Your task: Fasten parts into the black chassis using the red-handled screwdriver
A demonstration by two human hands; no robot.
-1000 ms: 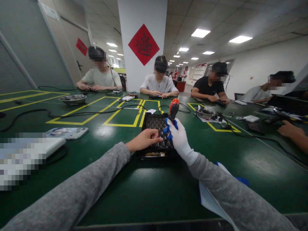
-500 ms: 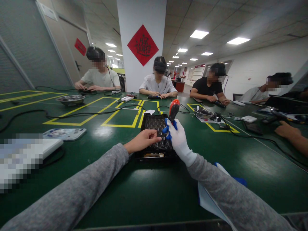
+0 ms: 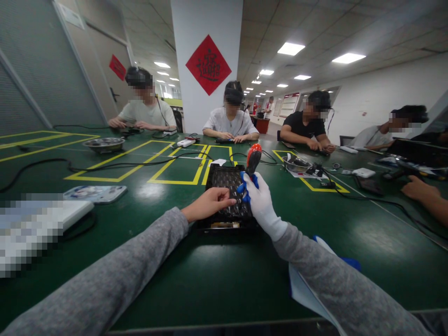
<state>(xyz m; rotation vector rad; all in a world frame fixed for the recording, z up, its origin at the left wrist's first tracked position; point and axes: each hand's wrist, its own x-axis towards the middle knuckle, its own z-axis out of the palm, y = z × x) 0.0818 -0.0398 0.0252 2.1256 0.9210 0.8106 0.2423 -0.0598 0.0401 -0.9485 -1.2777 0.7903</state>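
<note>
- Right white-gloved hand (image 3: 261,198): grip closed around red-and-black tool handle (image 3: 253,158), nearly upright, at right of black rectangular case (image 3: 224,175).
- Left bare hand (image 3: 209,204): at left; its grip I cannot tell.

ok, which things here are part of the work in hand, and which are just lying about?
Apparently in use:
- red-and-black tool, in the gloved right hand
- black unit, under both hands

Apparently lying about:
- left bowl
- paper scrap
- white-and-blue cloth
</note>
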